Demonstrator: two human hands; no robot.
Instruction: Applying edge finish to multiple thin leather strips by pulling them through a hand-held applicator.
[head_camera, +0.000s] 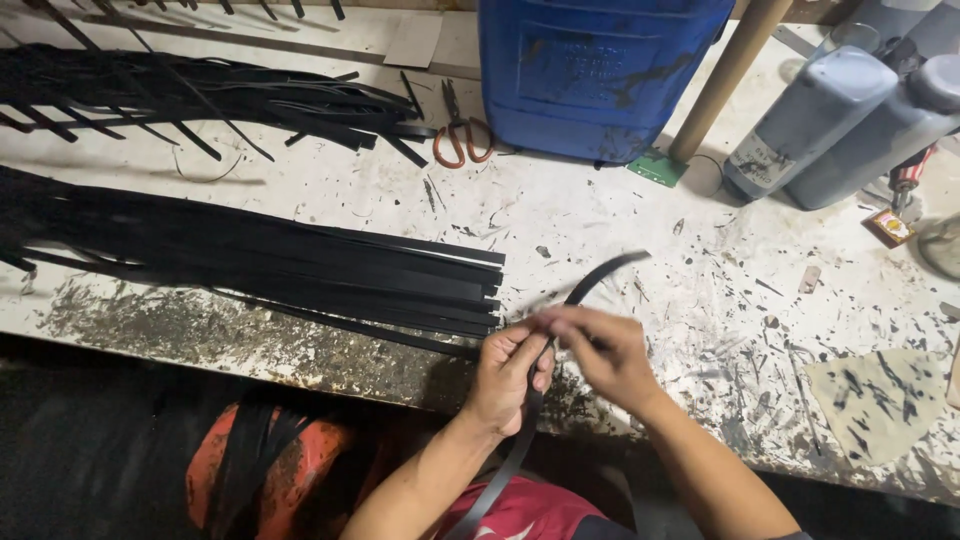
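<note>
Strip: I hold one long black strip (560, 300); it arcs up from my fingers over the counter, and its other end runs down past my wrist towards my lap.
Left hand: my left hand (508, 372) is closed round the strip from below, at the counter's (620, 220) near edge.
Right hand: my right hand (600, 352) pinches the same strip just beside the left, fingertips touching.
Doing it well: I judge it best to keep both pinches close, feed the strip flat without a twist, and keep the free end off the grit.
Stack: a flat bundle of black strips (300, 270) lies just left of my hands, ends towards me.
Farther out: orange-handled scissors (462, 140), a blue jerrycan (600, 70) and two grey bottles (850, 120) stand well apart at the back.
</note>
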